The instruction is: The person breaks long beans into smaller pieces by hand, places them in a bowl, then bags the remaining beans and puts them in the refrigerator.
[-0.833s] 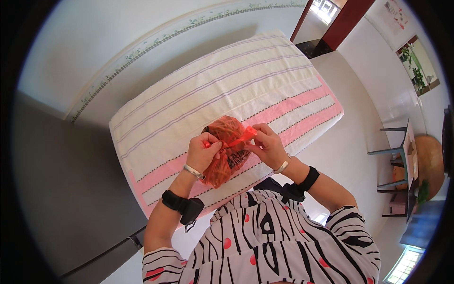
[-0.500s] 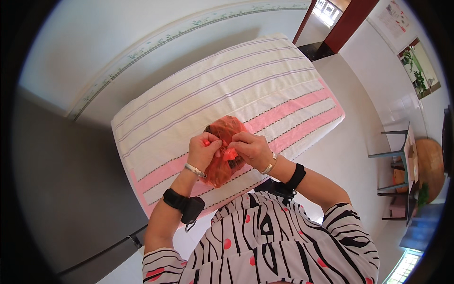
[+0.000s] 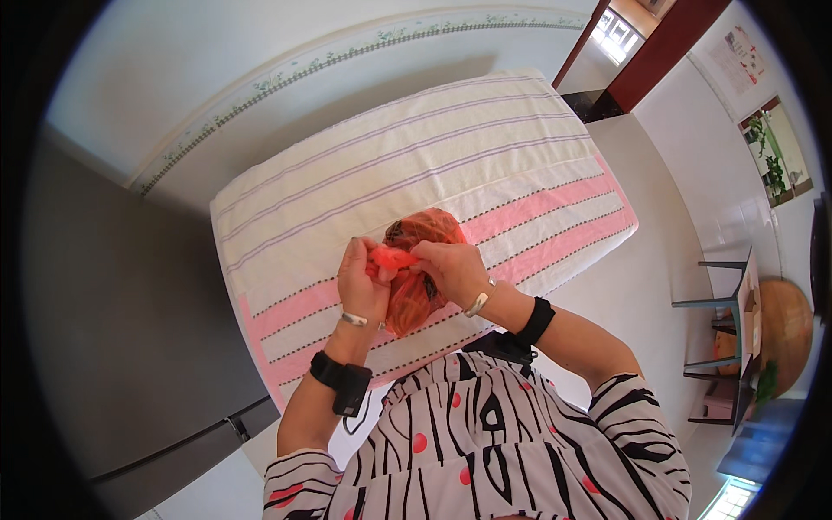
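A red, see-through plastic bag [image 3: 425, 299] lies on the striped cloth, bulging with contents that I cannot make out. My left hand [image 3: 363, 282] is closed on the bag's gathered top, a bright red twist of plastic that sticks out between thumb and fingers. From the other side my right hand [image 3: 452, 273] pinches the same twist with thumb and forefinger. Both hands hover over the near part of the bag, close together. What the curled fingers hide underneath does not show.
A white, pink and purple striped cloth [image 3: 364, 191] covers the table. A dark grey cabinet-like surface [image 3: 147, 329] stands at the left, and a wall with a patterned border [image 3: 321, 65] runs behind. Farther right are a stool [image 3: 737, 312] and a round wooden top [image 3: 787, 338].
My left hand has turned more upright and shifted slightly left. The red twist now stretches between both hands, and the bag's top is pulled leftward. The view has shifted slightly.
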### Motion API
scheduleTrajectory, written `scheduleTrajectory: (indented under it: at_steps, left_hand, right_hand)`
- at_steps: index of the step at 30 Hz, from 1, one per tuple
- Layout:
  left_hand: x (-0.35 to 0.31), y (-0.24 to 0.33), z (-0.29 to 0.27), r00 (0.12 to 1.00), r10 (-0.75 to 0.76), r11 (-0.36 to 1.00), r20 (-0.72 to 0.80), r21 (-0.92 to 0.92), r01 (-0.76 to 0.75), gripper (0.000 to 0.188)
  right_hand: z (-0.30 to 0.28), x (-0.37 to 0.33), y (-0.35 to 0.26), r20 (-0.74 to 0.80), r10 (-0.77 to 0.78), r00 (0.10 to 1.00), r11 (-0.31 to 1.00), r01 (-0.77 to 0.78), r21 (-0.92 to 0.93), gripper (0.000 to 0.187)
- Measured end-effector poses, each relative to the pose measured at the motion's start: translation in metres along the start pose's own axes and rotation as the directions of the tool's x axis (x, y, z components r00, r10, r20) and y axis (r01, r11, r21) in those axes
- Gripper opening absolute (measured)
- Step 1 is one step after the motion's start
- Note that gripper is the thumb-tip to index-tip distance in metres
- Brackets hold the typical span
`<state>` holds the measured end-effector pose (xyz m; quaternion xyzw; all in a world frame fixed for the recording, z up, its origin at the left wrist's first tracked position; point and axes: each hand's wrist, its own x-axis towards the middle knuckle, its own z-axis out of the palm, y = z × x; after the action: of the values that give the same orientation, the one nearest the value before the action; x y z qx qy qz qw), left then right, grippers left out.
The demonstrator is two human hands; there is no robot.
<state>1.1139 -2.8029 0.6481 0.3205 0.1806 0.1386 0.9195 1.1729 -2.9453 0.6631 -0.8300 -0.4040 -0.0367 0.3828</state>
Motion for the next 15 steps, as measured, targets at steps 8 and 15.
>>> scheduleTrajectory:
  at_steps: [8,15]
  left_hand:
    - [-0.021,0.000,0.023,0.951,0.195,0.970,0.238,0.095,-0.223,0.019]
    - [-0.004,0.005,0.053,0.889,0.182,0.946,0.420,0.171,-0.275,0.021]
  right_hand:
    - [0.000,0.014,-0.005,0.061,0.204,0.977,0.969,-0.211,0.130,0.007]
    - [-0.007,0.016,0.009,0.193,0.013,0.981,0.973,-0.057,0.224,0.008]
